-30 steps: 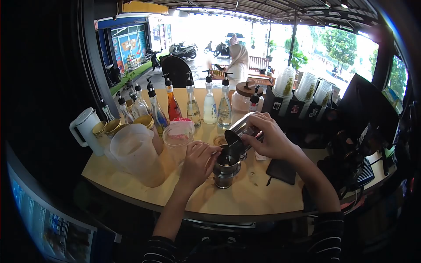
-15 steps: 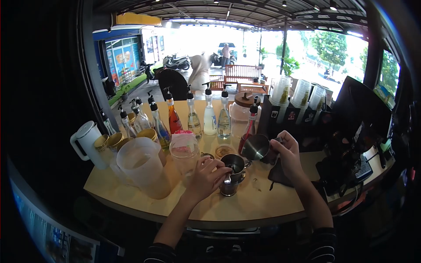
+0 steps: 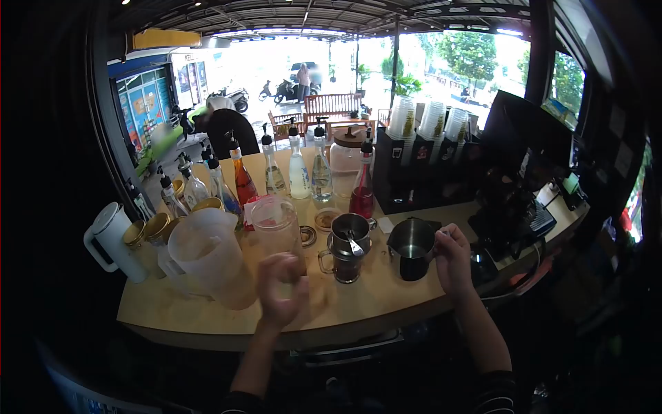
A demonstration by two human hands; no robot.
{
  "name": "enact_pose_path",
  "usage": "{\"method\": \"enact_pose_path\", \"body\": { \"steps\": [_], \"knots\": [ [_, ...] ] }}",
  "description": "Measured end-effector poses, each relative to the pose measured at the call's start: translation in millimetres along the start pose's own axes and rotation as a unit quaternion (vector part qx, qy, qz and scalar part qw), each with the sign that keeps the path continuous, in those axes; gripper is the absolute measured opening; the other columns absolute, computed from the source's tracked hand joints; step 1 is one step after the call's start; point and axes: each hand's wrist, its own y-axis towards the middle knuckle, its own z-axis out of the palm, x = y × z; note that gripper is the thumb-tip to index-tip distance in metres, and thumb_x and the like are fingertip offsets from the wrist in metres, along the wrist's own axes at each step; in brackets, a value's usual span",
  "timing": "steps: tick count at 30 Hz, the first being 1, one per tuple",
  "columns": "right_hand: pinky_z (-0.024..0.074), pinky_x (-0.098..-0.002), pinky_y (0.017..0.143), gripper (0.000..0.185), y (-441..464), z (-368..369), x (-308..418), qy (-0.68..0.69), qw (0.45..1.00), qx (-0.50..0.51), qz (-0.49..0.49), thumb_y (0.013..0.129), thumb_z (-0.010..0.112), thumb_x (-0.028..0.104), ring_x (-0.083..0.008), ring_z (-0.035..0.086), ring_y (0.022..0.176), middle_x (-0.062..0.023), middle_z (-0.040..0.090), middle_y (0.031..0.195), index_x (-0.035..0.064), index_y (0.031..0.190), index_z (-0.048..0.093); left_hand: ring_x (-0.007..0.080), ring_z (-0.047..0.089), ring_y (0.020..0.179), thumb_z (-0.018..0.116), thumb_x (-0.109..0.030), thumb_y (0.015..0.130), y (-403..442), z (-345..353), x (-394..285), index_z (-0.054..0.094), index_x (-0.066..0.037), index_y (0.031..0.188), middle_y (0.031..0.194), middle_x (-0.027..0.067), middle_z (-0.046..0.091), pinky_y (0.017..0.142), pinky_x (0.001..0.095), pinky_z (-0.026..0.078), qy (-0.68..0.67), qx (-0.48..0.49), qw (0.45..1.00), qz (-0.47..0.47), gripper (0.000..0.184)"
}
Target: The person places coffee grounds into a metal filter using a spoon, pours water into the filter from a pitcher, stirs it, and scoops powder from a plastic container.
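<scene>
My right hand [image 3: 453,259] grips the handle of a steel milk pitcher [image 3: 412,259], which is upright at the right of the counter; whether its base touches the wood I cannot tell. To its left, a metal drip filter [image 3: 343,241] sits on a glass mug [image 3: 346,268] with dark contents. A spoon [image 3: 354,244] leans inside the filter. My left hand [image 3: 281,290], somewhat blurred, is over the front of the counter, fingers curved and apart from the thumb, with nothing visible in it. Behind it stands a clear plastic jar [image 3: 276,224].
Plastic measuring jugs [image 3: 207,255] and a white lidded pitcher [image 3: 114,238] stand at the left. Several pump bottles [image 3: 296,176] line the back, beside a lidded jar [image 3: 348,155]. A black cup holder [image 3: 420,172] and dark equipment [image 3: 507,207] occupy the right. A metal lid [image 3: 308,236] lies mid-counter.
My left hand has let go of the spoon and drawn back left. The milk pitcher, tilted before, is now upright and lower in my right hand. The view has shifted right.
</scene>
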Motion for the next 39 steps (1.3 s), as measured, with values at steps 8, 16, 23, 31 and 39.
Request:
{"method": "enact_pose_path", "body": {
  "steps": [8,16,23,31,39],
  "knots": [
    [0.0463,-0.0257,0.061,0.006,-71,38,-23,0.061,0.997,0.043,0.001,0.092,0.054,0.010,-0.0107,0.058,0.068,-0.0054,0.061,0.080,0.0068,0.088,0.052,0.0246,0.030,0.133,0.051,-0.016,0.092,-49,-101,16,0.031,0.001,0.138,0.144,0.0169,0.028,0.110,0.0390,0.021,0.017,-0.304,0.938,-0.166,0.053],
    [0.0429,-0.0247,0.064,0.011,-128,113,-61,0.116,0.990,-0.011,0.079,0.090,0.056,0.005,-0.0092,0.049,0.067,-0.0020,0.055,0.072,0.0067,0.080,0.051,0.0238,0.023,0.139,0.046,-0.034,0.098,-28,-129,50,0.024,0.000,0.145,0.150,0.0166,0.023,0.112,0.0338,0.019,-0.188,-0.185,0.909,-0.324,0.062],
    [0.0399,-0.0221,0.067,0.012,-132,158,-84,0.097,0.991,-0.033,0.085,0.089,0.058,0.006,-0.0081,0.048,0.067,-0.0011,0.054,0.072,0.0078,0.079,0.051,0.0214,0.040,0.127,0.047,-0.039,0.096,14,-146,84,0.036,0.001,0.137,0.137,0.0143,0.042,0.105,0.0344,0.032,-0.356,-0.149,0.856,-0.345,0.058],
    [0.0345,-0.0210,0.059,0.018,-121,195,-129,0.136,0.984,-0.105,0.055,0.085,0.062,-0.001,-0.0050,0.041,0.059,0.0024,0.051,0.069,0.0098,0.077,0.050,0.0188,0.037,0.132,0.051,-0.032,0.095,39,-154,103,0.041,0.004,0.136,0.143,0.0118,0.041,0.110,0.0343,0.028,-0.395,-0.117,0.853,-0.321,0.055],
    [0.0397,-0.0229,0.063,0.012,-138,201,-138,0.117,0.983,-0.140,0.029,0.085,0.062,0.003,-0.0087,0.052,0.065,-0.0017,0.058,0.073,0.0076,0.079,0.053,0.0184,0.045,0.124,0.056,-0.019,0.091,56,-154,96,0.038,0.004,0.137,0.135,0.0116,0.048,0.106,0.0333,0.033,-0.476,0.000,0.833,-0.280,0.054]
  ]
}}
